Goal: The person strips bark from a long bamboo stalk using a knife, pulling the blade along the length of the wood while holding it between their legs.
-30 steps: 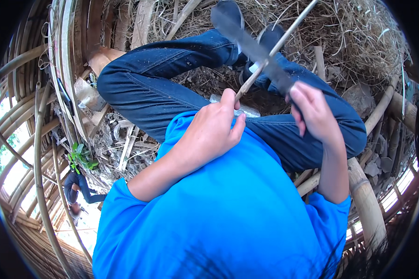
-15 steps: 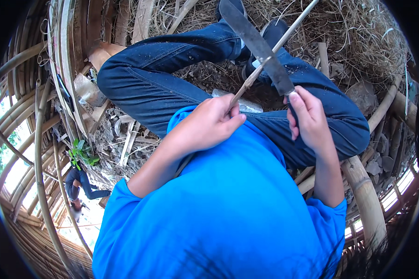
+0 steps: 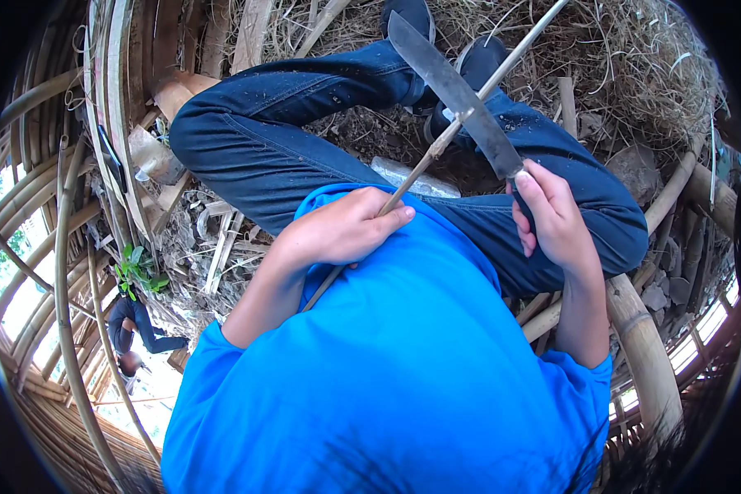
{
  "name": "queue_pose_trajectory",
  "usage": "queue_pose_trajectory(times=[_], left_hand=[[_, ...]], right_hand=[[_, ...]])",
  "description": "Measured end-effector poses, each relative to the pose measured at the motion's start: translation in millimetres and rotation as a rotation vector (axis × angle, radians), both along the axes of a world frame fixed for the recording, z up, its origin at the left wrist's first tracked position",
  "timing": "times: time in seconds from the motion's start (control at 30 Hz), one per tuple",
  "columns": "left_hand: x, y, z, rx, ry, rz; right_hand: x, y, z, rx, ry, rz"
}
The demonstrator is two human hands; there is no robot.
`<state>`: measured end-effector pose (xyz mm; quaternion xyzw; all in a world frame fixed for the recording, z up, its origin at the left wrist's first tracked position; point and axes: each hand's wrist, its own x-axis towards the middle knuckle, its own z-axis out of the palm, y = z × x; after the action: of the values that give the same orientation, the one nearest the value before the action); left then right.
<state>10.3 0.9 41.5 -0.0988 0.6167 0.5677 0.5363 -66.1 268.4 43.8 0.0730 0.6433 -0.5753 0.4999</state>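
My left hand (image 3: pixel 350 228) is closed around a long thin wooden stick (image 3: pixel 433 151). The stick slants from my left side up toward the far right, with a knobby joint partway along it. In my right hand (image 3: pixel 549 212) is the dark handle of a machete (image 3: pixel 446 76), gripped with the thumb along its top near the blade. Its broad, dark blade points to the far left and crosses the stick just past that joint, seemingly against it. Both hands are over my lap, in front of my blue shirt.
Beyond my crossed legs lie dry straw (image 3: pixel 642 74) and a grey, bar-shaped stone (image 3: pixel 416 178). Bent bamboo strips (image 3: pixel 70 239) stand at the left, near a green plant (image 3: pixel 142 270) and another person (image 3: pixel 136 329). A thick bamboo pole (image 3: pixel 646 354) lies at the right.
My left hand has moved slightly down and left along the stick, toward its near end. The machete has shifted only slightly, and more of the stick's near part now shows below my hand.
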Motion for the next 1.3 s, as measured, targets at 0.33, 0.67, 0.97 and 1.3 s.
queue_pose_trajectory(times=[0.33, 0.67, 0.97, 1.3], left_hand=[[-2, 2, 5, -0.037, 0.023, -0.048], [0, 9, 2, -0.173, 0.135, -0.065], [2, 9, 0, -0.226, 0.116, -0.117], [-2, 8, 1, -0.254, 0.15, -0.116]], right_hand=[[1, -4, -11, -0.134, -0.099, -0.176], [12, -11, -5, 0.154, 0.374, -0.017], [9, -7, 0, 0.1, 0.209, -0.034], [6, -10, 3, 0.106, 0.166, 0.033]])
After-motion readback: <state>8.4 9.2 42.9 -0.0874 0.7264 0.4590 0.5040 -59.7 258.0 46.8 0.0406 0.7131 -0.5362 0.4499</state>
